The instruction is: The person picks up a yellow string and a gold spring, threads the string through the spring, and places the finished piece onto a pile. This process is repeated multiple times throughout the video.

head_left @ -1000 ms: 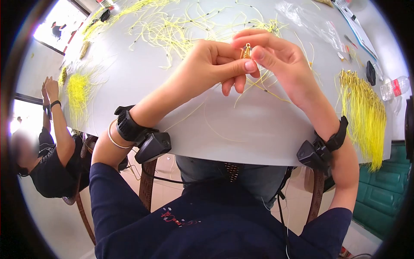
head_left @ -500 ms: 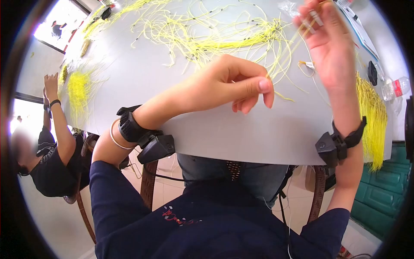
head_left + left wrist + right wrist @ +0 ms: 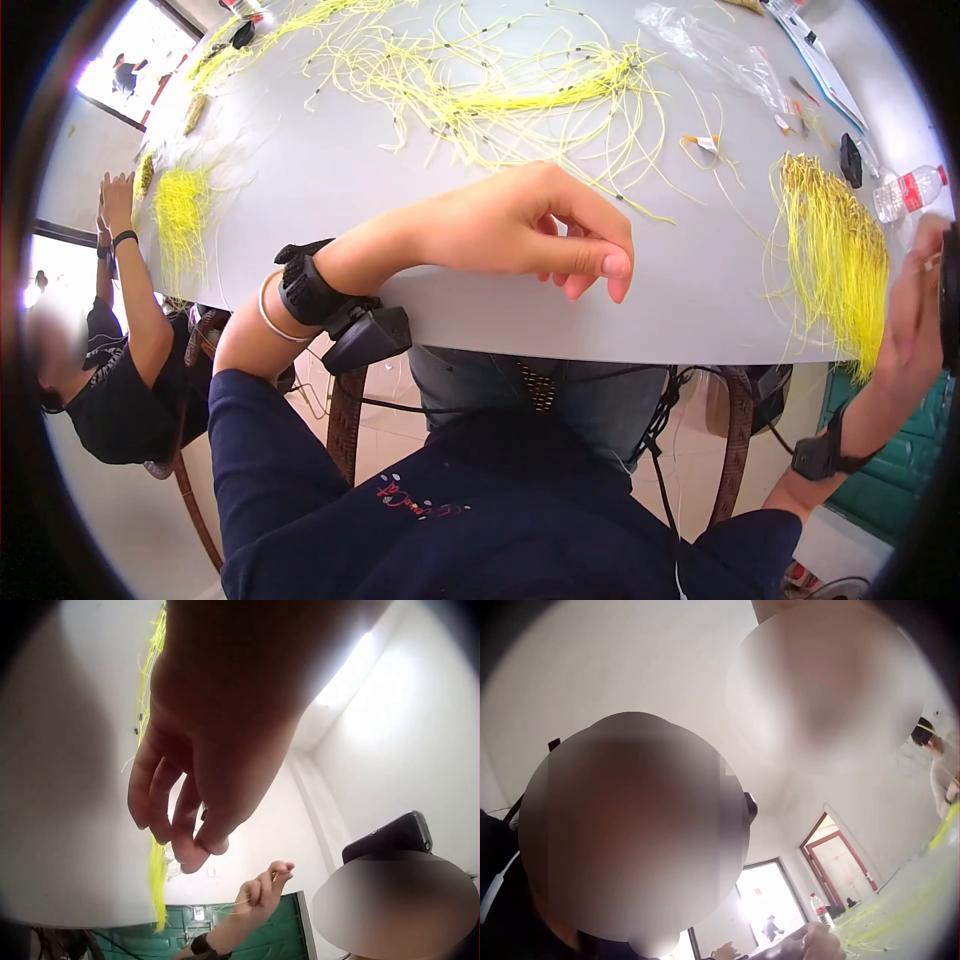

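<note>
My left hand (image 3: 555, 235) hovers over the near part of the table, fingers curled and thumb against the index finger. A small piece, dark in shadow (image 3: 204, 814), shows between thumb and fingers in the left wrist view; the gold coil gripped earlier is otherwise hidden there. Far out to the right, past the table's corner, my right hand (image 3: 912, 300) is raised. Seen in the left wrist view, its thumb and fingertips pinch a thin thread (image 3: 238, 903) that trails off to the left.
A loose tangle of yellow threads with black beads (image 3: 540, 100) spreads across the table (image 3: 330, 190). Gold-topped yellow strands (image 3: 840, 260) lie along the right edge, beside a water bottle (image 3: 910, 193). Another yellow bundle (image 3: 182, 215) and a seated person (image 3: 130, 370) are at left.
The right hand has left the left hand, swung up with yellow strands stretched between them, then moved out to the far right. The left hand has come slightly nearer the body, still curled.
</note>
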